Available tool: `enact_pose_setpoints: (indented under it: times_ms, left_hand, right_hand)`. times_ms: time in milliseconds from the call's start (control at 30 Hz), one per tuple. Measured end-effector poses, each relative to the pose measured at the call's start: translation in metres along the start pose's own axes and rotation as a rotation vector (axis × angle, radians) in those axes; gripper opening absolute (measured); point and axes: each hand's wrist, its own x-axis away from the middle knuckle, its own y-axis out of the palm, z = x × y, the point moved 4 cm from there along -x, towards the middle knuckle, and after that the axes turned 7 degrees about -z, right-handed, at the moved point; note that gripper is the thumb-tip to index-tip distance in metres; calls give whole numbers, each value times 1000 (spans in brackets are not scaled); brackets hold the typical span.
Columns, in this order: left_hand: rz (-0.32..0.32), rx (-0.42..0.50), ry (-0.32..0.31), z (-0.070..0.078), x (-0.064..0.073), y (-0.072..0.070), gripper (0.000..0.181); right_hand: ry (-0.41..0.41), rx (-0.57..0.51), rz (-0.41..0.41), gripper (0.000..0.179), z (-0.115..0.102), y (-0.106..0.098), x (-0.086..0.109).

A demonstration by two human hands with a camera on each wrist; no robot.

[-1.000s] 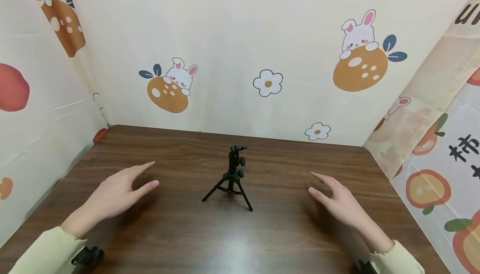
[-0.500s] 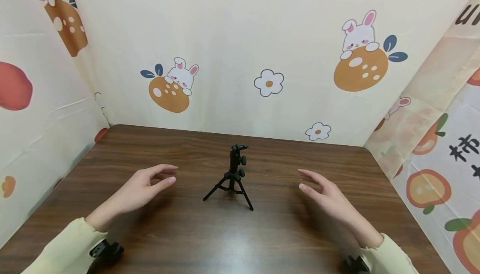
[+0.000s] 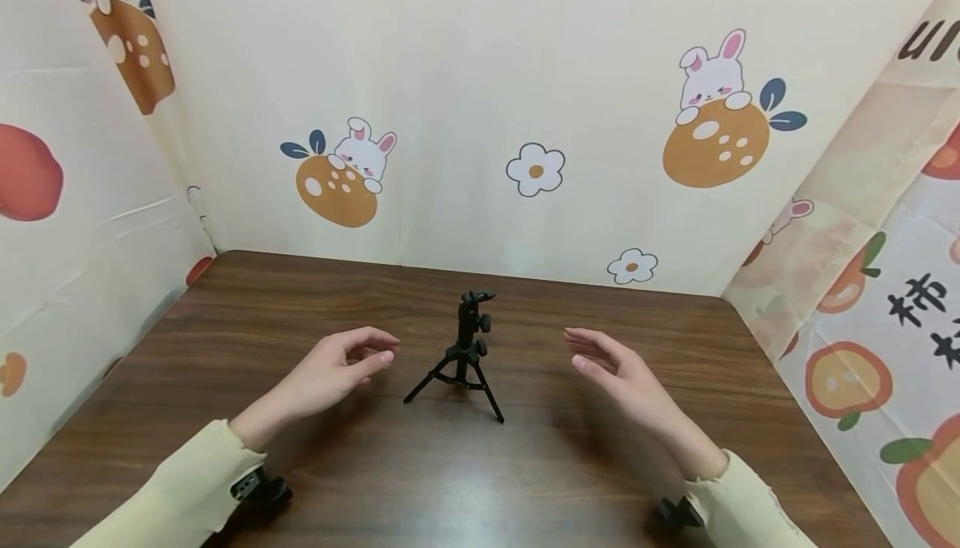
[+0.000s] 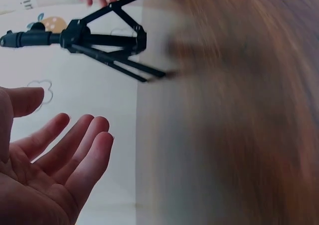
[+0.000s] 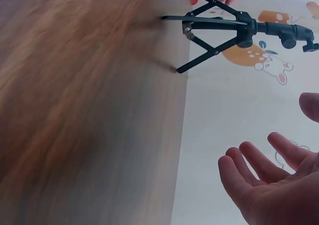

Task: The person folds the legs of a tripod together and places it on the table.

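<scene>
A small black tripod [image 3: 467,340] stands upright on the dark wooden table, its legs spread and two knobs on its right side. To its left hovers my left hand [image 3: 330,373], fingers loosely bent, thumb apart, nothing held. My right hand [image 3: 626,381] is farther off on the tripod's right, also holding nothing, with relaxed fingers. Neither hand touches the tripod. In the left wrist view the tripod [image 4: 99,39] lies beyond the thumb and fingers [image 4: 89,170]. The right wrist view has the tripod [image 5: 239,28] past the right hand's fingers [image 5: 254,167].
The brown wood-grain table [image 3: 480,481] runs back to a cream curtain [image 3: 450,73] printed with rabbits, fruit and flowers. More printed cloth hangs along the left side [image 3: 90,281] and the right side [image 3: 847,298]. Black wrist cameras [image 3: 262,494] sit at both sleeves.
Both hands have moved inward toward the tripod, the left hand farther than the right. Their fingers have become a little more bent. The tripod has stayed in place.
</scene>
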Motion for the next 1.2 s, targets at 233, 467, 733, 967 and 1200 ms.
enact_pose_setpoints:
  times_ms: [233,467,733,967,1200]
  left_hand:
    - [-36,30,4,5,-15,19,34]
    - [-41,-30,5,8,-29,33,28]
    - [-36,-91,41,10,-36,44,16]
    - [-39,-108,63,13,-42,49,17]
    - [-9,-160,96,15,-43,50,10]
  right_hand:
    - [-33,-56,-22,41,-11,10,-14]
    - [-34,-44,-33,38,-26,21,-29]
    - [-116,-87,-61,39,-42,35,-46]
    - [-149,-113,-62,36,-51,43,-57]
    - [-185,-177,-77,40,-67,52,-68]
